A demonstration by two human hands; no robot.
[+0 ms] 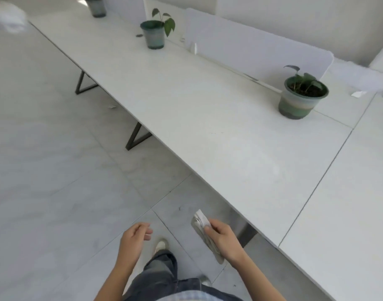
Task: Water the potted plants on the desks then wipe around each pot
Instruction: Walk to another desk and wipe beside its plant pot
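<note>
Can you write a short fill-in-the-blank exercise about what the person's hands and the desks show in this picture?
1. The folded cloth is held in the person's ____ hand.
2. The left hand holds ____.
3. The number of potted plants visible on the desks is ____.
4. The person is standing on the ____, beside the desks.

Missing words: right; nothing; three; floor

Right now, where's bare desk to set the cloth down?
Widest bare patch: the desk top between the middle pot and the nearest pot, out to the front edge. Also bare in front of the nearest pot, left of the desk seam. Tighter behind the pots, against the divider panel. The right hand holds the cloth; the left hand is empty.
</note>
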